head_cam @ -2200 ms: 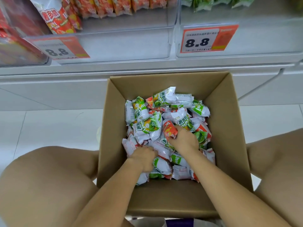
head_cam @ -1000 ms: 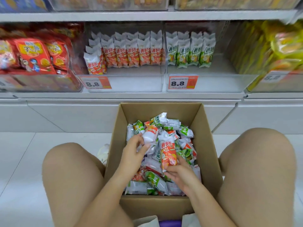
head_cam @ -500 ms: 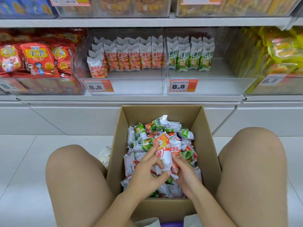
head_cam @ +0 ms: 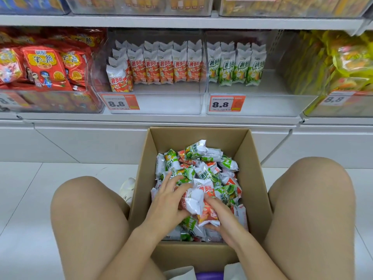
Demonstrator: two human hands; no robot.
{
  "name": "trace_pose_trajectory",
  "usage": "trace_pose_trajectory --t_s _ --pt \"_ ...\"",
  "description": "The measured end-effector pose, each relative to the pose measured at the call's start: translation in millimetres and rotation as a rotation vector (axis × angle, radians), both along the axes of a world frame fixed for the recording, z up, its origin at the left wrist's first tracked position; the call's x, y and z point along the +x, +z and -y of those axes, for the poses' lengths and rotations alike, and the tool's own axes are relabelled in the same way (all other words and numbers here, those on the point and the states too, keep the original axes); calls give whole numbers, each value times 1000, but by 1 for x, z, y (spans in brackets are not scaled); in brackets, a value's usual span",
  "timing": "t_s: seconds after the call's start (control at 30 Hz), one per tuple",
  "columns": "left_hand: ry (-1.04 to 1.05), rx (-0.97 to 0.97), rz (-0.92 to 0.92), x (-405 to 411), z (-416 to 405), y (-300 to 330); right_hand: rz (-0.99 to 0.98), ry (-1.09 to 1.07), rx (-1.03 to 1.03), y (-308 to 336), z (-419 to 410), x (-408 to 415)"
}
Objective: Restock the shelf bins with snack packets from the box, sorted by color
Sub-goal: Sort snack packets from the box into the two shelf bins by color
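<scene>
Red packets (head_cam: 198, 203) bunched between both hands, over near half of box (head_cam: 254, 178). Likely light, puffy, slick film; best gripped across the body, gently, judging by crinkle. Left hand (head_cam: 167, 201) fingers curled onto bunch; right hand (head_cam: 220, 217) pinching from beneath. Red bin (head_cam: 153, 106) above, toward far-left corner; green bin (head_cam: 260, 106) beside.

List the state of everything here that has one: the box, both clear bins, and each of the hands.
Brown cardboard box: open, holding mixed packets.
Left clear plastic bin: partly filled, red packets upright.
Right clear plastic bin: partly filled, green packets upright.
Left hand: gripping red-and-white snack packets.
Right hand: gripping the same packets.
</scene>
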State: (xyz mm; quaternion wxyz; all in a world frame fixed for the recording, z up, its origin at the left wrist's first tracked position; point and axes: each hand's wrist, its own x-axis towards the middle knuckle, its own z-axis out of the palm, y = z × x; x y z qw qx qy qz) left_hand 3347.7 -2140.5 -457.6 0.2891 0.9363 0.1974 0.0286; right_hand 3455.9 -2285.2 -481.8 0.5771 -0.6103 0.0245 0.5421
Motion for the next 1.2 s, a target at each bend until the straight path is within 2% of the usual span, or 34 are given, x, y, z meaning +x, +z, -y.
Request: trace_pose_trajectory --t_s 0.03,0.13,0.17,0.33,0.5,0.6,0.73,0.87,1.07,1.2 --pt "56 -127 -5 2 0 3 7 -13 1 3 -2 -2" --pt "300 -752 -10 10 9 14 56 -76 33 4 -6 -2" --pt "358 -890 19 13 14 15 76 -85 43 4 -6 -2" --pt "496 -872 -7 18 19 6 119 -90 20 0 -12 -12" --pt "669 -1162 -21 37 11 19 93 -164 66 18 -31 -4" --pt "625 -1101 96 46 -2 36 144 -106 138 37 -47 7" --pt "470 -940 279 61 -28 72 353 45 224 82 -82 24" --pt "449 -1025 401 83 -75 105 493 95 301 129 -132 53" --pt "427 -1040 567 109 -140 148 565 139 367 163 -230 90" --pt "442 -857 554 113 -190 144 552 176 380 165 -282 107"
